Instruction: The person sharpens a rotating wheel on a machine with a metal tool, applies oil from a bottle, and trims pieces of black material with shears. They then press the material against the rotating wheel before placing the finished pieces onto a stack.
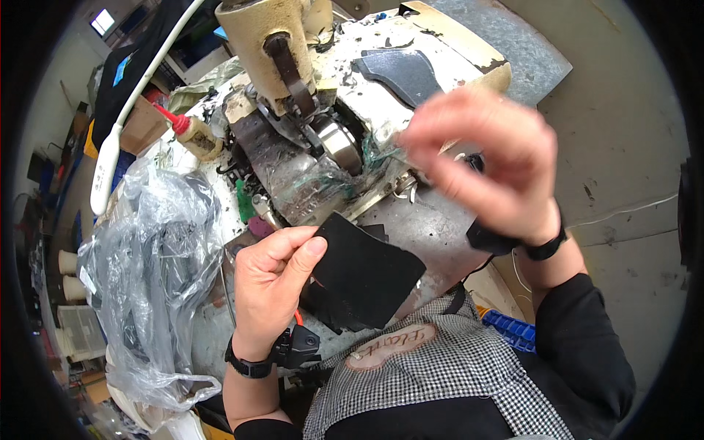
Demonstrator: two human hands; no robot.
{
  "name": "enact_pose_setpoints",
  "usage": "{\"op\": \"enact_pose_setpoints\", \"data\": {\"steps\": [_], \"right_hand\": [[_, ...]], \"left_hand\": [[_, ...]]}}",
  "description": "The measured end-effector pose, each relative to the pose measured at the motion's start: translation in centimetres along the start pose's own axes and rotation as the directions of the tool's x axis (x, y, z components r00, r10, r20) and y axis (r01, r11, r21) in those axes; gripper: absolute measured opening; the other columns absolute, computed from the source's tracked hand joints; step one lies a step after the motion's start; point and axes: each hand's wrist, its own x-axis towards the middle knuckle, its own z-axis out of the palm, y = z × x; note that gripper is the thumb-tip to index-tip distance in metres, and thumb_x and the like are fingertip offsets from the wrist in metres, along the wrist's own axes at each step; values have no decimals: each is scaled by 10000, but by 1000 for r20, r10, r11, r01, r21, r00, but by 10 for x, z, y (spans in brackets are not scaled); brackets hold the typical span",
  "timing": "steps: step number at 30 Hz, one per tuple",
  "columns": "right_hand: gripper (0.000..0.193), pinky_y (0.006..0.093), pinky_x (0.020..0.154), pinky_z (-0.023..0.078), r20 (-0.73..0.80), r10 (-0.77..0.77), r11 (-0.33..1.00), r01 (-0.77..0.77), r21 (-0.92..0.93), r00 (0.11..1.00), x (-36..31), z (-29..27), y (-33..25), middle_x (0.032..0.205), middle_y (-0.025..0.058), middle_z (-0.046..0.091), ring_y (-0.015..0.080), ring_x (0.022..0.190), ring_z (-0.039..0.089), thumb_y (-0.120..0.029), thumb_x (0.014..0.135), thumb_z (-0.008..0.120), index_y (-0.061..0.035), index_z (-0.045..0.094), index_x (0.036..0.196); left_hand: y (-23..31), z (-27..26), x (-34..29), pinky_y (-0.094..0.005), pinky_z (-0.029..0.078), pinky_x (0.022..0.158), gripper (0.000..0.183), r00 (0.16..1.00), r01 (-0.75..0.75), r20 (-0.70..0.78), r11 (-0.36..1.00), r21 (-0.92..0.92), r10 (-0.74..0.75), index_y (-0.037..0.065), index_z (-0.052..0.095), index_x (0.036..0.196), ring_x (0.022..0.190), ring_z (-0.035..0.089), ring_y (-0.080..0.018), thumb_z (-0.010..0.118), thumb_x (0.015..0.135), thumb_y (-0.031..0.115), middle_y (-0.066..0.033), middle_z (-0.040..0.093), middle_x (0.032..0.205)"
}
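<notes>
My left hand (273,282) pinches the upper left corner of a flat black piece of material (370,271), like leather or cloth, between thumb and fingers. One side of the piece is wavy. It hangs in front of a cream machine (257,44) with a shiny round steel wheel (339,143). My right hand (488,150) is raised to the right of the wheel, above the worktop. Motion smears its fingers, so whether they hold anything cannot be made out. Darker black pieces (334,308) lie partly hidden beneath the held piece.
Dark shaped pieces (400,73) lie on the machine's littered top. At the left are a crumpled clear plastic bag (158,271), a red-tipped bottle (196,137) and a white lamp (106,172). Black scraps dot the metal worktop (433,227). A blue crate (510,330) stands low at the right.
</notes>
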Motion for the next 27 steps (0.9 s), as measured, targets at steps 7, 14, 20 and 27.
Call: {"op": "enact_pose_setpoints", "data": {"steps": [7, 14, 20, 27], "right_hand": [[256, 255, 465, 403, -229, -9, 908, -88, -410, 973, 106, -28, -63, 584, 52, 569, 124, 504, 529, -245, 838, 660, 11, 678, 838], [342, 321, 512, 463, -91, -171, 904, 120, -410, 981, 152, -8, -15, 576, 97, 608, 156, 500, 552, -302, 864, 637, 31, 709, 830], [322, 363, 612, 498, -30, 37, 868, -47, -495, 999, 170, -13, -32, 708, 171, 662, 225, 629, 622, -288, 840, 663, 31, 710, 848], [363, 355, 613, 499, -213, 127, 871, -211, -443, 969, 159, -6, -53, 677, 182, 639, 245, 629, 621, -302, 834, 683, 60, 684, 813]], "left_hand": [[13, 13, -5, -168, 449, 626, 130, 997, -62, 33, 998, -27, 63, -32, 668, 957, 696, 583, -42, 702, 834, -4, -28, 667, 804], [7, 2, -12, -168, 450, 611, 111, 1000, -25, -7, 1000, -11, 25, -10, 638, 921, 688, 581, -35, 705, 846, 35, -11, 659, 788], [3, 2, -12, -164, 454, 601, 116, 1000, 6, -26, 1000, -31, -7, 1, 637, 922, 690, 586, -32, 708, 850, 58, -4, 659, 791], [3, 6, -7, -162, 456, 607, 121, 1000, -1, -23, 999, -36, 1, -3, 640, 931, 698, 587, -32, 705, 854, 63, -4, 662, 803]]}}
